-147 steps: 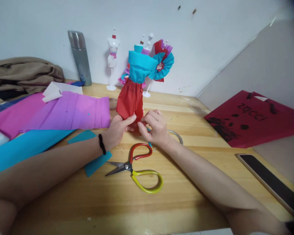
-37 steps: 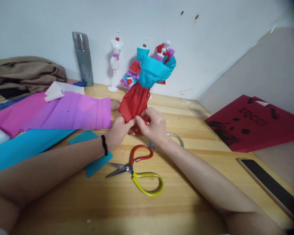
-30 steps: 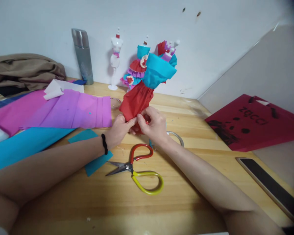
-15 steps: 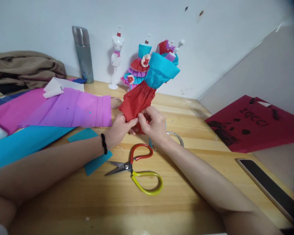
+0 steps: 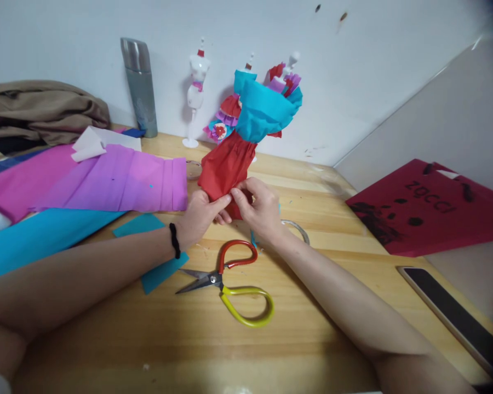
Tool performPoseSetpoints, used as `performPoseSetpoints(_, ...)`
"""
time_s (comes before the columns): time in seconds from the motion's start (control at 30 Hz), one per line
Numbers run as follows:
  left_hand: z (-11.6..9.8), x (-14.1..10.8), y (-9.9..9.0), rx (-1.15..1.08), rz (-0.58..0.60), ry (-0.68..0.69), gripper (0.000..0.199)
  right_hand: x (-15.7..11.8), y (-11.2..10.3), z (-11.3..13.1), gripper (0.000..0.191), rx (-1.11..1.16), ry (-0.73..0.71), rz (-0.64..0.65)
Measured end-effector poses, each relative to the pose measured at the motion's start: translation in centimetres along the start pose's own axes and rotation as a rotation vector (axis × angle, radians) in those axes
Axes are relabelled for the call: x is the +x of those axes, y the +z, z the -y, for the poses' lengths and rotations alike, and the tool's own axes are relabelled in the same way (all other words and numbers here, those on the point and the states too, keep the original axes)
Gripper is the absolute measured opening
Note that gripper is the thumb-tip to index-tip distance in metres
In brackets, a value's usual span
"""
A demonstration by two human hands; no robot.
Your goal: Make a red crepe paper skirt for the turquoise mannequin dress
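Near the center of the frame, two bare hands hold a small doll dress, tilted to the right, with a blue top (image 5: 265, 112) and red skirt (image 5: 225, 167). The left hand (image 5: 201, 216) pinches the skirt's lower edge between thumb and fingers; the right hand (image 5: 257, 208) pinches it just beside. Below them, open scissors (image 5: 217, 280) lie on the wooden counter (image 5: 181, 345). A gray bottle (image 5: 139, 90) stands at upper left.

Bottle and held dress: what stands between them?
In the head view, a white mannequin stands between the bottle and the held dress; so does a ruffled outfit, partly hidden by that dress.
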State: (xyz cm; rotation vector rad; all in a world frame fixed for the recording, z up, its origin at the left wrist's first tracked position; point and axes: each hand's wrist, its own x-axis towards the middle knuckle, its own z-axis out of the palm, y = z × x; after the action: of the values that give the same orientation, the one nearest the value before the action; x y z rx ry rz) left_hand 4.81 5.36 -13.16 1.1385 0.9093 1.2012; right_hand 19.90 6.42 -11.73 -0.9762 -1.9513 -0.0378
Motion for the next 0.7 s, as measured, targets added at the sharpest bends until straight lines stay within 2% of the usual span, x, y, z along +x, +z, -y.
performPoseSetpoints(0.13, -0.1, 0.0, 0.12, -0.045, -0.022, -0.001, 0.017, -0.14, -0.09, -0.23, 0.021, 0.03, -0.035, 0.033)
performPoseSetpoints(0.27, 0.1, 0.16, 0.09, -0.084, -0.011, 0.016, 0.024, -0.35, -0.21, -0.14, 0.019, 0.054, -0.065, 0.054)
performPoseSetpoints(0.47, 0.21, 0.36, -0.26, -0.161, 0.04, 0.028, 0.03, -0.81, 0.0, -0.18, 0.007, -0.043, -0.094, 0.04)
performPoseSetpoints(0.57, 0.1, 0.33, -0.36, -0.187, 0.052, 0.02, 0.03, -0.96, 0.05, -0.26, 0.007, -0.096, -0.085, 0.036)
performPoseSetpoints(0.7, 0.06, 0.29, -0.37, -0.202, 0.07, 0.015, 0.031, -1.0, 0.06, -0.42, 0.005, -0.149, -0.147, 0.045)
